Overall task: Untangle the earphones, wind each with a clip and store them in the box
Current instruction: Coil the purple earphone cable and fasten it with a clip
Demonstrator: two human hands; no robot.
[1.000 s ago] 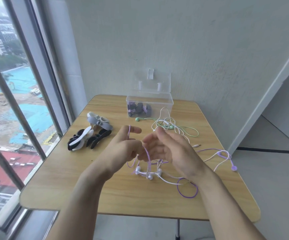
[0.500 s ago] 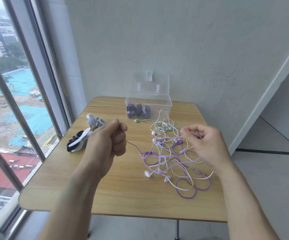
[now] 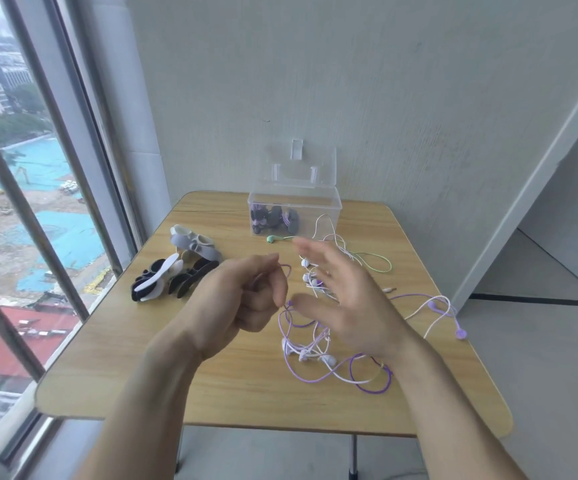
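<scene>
Grey plaster wall rises behind the wooden surface (image 3: 232, 386), with a tall window (image 3: 21, 202) along its left edge looking down on rooftops and blue-covered ground. Against the wall stands the clear plastic box (image 3: 294, 216), its lid tipped up and open, and inside it lie a few dark clips already wound with purple cord. Left of the box a cluster of loose clips (image 3: 176, 271) lies on the wood: grey ones farther back, black and white ones nearer me. My left hand (image 3: 239, 299) hovers above the middle of the surface with its fingers curled in, and its grip pinches a thin purple cord (image 3: 285, 271) that loops over my fingertips and drops toward the tangle below. My right hand (image 3: 346, 299) is just beside it, blurred, fingers spread and straight, holding nothing that I can make out. Beneath and between my hands lies the tangle of purple and white earphones (image 3: 315, 351), cords crossing one another, with white earbuds near its front. A purple pair (image 3: 446, 313) trails off to the right, well apart from my hands. A green earphone (image 3: 377, 261) lies just in front of the box, one bud close to its front wall.
</scene>
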